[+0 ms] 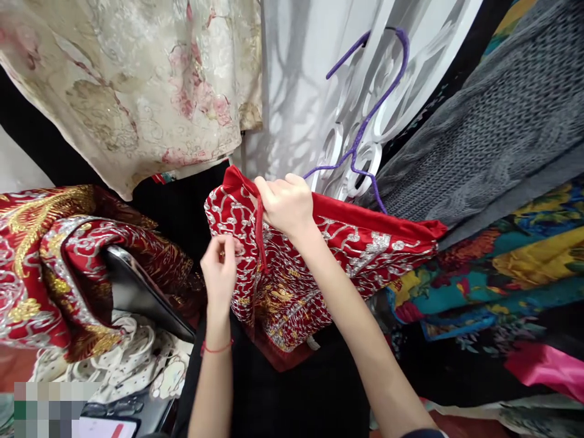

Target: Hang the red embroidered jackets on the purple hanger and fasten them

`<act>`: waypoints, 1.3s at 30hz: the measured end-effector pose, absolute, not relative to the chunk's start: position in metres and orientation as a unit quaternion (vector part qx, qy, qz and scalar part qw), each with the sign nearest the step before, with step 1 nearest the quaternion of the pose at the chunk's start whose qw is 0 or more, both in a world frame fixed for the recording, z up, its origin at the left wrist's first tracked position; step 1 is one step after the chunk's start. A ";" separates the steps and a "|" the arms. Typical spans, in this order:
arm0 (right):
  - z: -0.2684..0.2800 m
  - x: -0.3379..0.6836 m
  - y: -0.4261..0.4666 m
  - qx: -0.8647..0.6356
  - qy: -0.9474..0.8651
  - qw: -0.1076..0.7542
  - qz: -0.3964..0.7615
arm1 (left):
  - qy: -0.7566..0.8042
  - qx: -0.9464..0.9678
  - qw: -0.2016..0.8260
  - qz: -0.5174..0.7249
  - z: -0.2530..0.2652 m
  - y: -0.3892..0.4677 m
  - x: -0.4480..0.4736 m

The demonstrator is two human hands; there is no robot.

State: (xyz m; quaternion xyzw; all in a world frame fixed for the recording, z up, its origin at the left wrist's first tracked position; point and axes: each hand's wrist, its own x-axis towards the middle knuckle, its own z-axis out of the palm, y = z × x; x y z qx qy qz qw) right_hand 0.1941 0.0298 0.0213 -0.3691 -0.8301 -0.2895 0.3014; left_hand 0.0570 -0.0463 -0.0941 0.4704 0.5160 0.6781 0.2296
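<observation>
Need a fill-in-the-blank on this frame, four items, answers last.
The garment in the right hand has a base color of ____.
The hanger just behind it is ____.
A thin red bracelet circles the ____ wrist.
The knitted cloth on the picture's right is ____.

Missing words: red; purple; left; grey.

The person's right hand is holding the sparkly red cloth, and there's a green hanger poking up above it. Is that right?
Almost! The hanger is purple, not green, as the head view shows. The rest is right: the person's right hand is holding the sparkly red cloth, and the hanger pokes up above it.
</observation>
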 end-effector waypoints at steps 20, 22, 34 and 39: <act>0.022 0.189 0.025 -0.427 -0.825 0.278 -0.245 | 0.606 0.484 0.182 0.604 -0.169 -0.027 0.093; 0.022 0.190 0.024 -0.428 -0.827 0.270 -0.244 | 0.606 0.474 0.172 0.615 -0.167 -0.029 0.098; 0.017 0.188 0.025 -0.413 -0.813 0.326 -0.248 | 0.562 0.539 0.310 0.545 -0.165 -0.031 0.078; 0.018 0.189 0.026 -0.404 -0.819 0.323 -0.248 | 0.464 0.479 0.424 0.613 -0.177 -0.021 0.079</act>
